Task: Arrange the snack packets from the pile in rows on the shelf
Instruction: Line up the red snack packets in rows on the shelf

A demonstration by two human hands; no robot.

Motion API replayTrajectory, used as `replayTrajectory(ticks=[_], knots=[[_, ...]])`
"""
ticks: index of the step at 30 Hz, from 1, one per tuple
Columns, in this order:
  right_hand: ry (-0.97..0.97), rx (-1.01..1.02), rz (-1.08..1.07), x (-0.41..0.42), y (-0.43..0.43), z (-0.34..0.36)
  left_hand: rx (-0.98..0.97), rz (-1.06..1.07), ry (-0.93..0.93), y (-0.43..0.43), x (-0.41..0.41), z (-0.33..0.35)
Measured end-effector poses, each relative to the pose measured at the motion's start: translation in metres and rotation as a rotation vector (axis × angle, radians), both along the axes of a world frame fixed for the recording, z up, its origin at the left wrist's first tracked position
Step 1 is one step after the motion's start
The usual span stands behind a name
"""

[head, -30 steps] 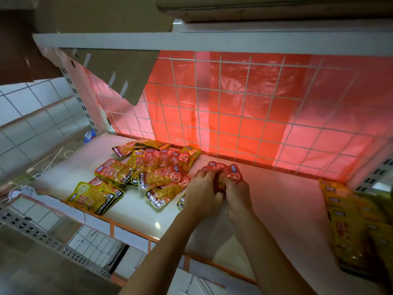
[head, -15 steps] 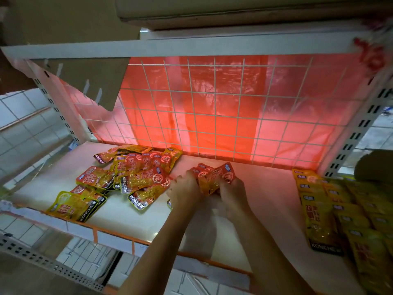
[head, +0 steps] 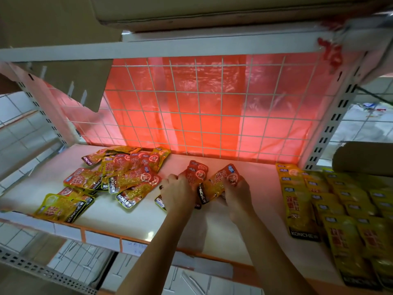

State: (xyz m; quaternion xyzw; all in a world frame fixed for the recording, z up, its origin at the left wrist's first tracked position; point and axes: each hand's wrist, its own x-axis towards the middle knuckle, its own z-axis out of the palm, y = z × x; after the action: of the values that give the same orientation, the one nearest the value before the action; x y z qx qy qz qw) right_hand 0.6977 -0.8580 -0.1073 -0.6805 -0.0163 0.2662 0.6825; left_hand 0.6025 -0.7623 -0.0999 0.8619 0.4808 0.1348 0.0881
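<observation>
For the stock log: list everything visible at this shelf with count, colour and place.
shelf: one, white, under everything.
packet pile: many overlapping, orange-red and yellow, shelf left.
held packets: a few, orange-red, mid-shelf.
rowed packets: many, yellow, shelf right.
wire grid: one, white, back wall.
plastic sheet: one, red, behind grid.
cardboard flap: one, brown, upper left.
left hand: one, gripping held packets.
right hand: one, gripping held packets.

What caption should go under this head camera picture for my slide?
Left hand and right hand grip red snack packets at the shelf, between the loose pile and the yellow rows.
</observation>
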Motion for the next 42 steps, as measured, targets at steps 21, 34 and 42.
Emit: replayTrajectory(ticks=[21, 34, 42], knots=[[-0.167, 0.057, -0.176, 0.070, -0.135, 0.023, -0.600, -0.101, -0.752, -0.130, 0.092, 0.022], [-0.177, -0.015, -0.114, 0.149, -0.280, 0.036, -0.790, -0.226, -0.857, -0.269, 0.177, 0.027], [-0.358, -0.132, -0.172, 0.186, -0.368, 0.034, -0.765, -0.293, -0.751, -0.350, 0.222, 0.018]])
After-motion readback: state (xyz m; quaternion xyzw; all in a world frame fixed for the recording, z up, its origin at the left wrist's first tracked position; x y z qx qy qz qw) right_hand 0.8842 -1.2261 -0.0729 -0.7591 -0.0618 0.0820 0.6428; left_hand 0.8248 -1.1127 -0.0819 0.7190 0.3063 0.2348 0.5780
